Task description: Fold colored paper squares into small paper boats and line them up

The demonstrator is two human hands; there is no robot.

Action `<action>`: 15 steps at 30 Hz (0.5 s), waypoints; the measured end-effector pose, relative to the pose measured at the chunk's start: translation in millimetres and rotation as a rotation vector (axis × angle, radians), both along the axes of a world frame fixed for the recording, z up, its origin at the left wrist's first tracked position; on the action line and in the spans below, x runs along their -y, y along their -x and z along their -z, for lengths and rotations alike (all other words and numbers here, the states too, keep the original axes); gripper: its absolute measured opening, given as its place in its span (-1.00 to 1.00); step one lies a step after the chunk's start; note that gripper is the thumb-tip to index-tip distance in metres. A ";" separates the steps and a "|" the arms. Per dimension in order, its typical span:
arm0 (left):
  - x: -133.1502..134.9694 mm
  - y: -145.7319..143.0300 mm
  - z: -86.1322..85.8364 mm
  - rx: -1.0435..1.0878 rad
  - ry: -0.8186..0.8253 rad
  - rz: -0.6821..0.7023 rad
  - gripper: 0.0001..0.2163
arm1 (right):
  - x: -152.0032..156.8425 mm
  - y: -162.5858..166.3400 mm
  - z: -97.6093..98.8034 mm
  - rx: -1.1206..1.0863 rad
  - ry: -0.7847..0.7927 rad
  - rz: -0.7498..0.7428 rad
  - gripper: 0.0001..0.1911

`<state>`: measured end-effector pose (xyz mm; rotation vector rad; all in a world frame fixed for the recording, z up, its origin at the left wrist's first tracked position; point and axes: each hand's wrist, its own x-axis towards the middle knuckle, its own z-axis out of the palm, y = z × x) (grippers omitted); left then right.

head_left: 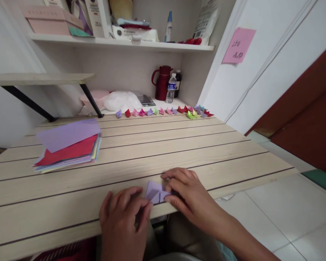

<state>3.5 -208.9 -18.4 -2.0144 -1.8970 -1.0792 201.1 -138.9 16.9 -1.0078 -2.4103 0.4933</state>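
While the left hand and right hand pinch the near, partly hidden lilac paper mid-fold, it probably calls for creasing.

The folded paper is lilac. The paper stack shows 1 lilac sheet, 1 red sheet and yellow and blue edges. Origami figures: lilac, red, pink, green, yellow. Dark stripes line the pale wood-grain tabletop. The jug is deep red.
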 end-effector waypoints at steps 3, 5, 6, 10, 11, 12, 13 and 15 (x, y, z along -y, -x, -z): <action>-1.3 1.1 -0.3 -0.037 0.044 -0.030 -0.90 | -4.1 4.8 -2.6 0.032 0.030 0.034 -0.91; -2.2 1.7 -0.9 -0.081 0.069 -0.024 -0.92 | -4.5 7.2 -3.3 0.053 0.028 0.047 -0.91; -2.7 1.6 -1.2 -0.097 0.077 -0.026 -0.92 | -4.3 8.3 -3.5 0.062 0.022 0.057 -0.92; -4.1 -0.3 -2.2 -0.092 0.092 -0.071 -0.89 | -3.8 13.9 -4.8 0.114 -0.009 0.104 -0.92; -4.1 -0.5 -2.1 -0.095 0.092 -0.074 -0.89 | -4.1 15.5 -5.4 0.126 -0.017 0.113 -0.92; -3.9 -0.5 -1.8 -0.106 0.090 -0.063 -0.90 | -4.6 16.9 -5.9 0.137 -0.022 0.119 -0.91; -3.6 -0.4 -1.3 -0.117 0.091 -0.051 -0.90 | -5.3 18.1 -6.4 0.144 -0.023 0.125 -0.90; -2.6 -0.5 0.2 -0.122 0.091 -0.042 -0.90 | -6.9 19.6 -7.0 0.146 -0.009 0.133 -0.88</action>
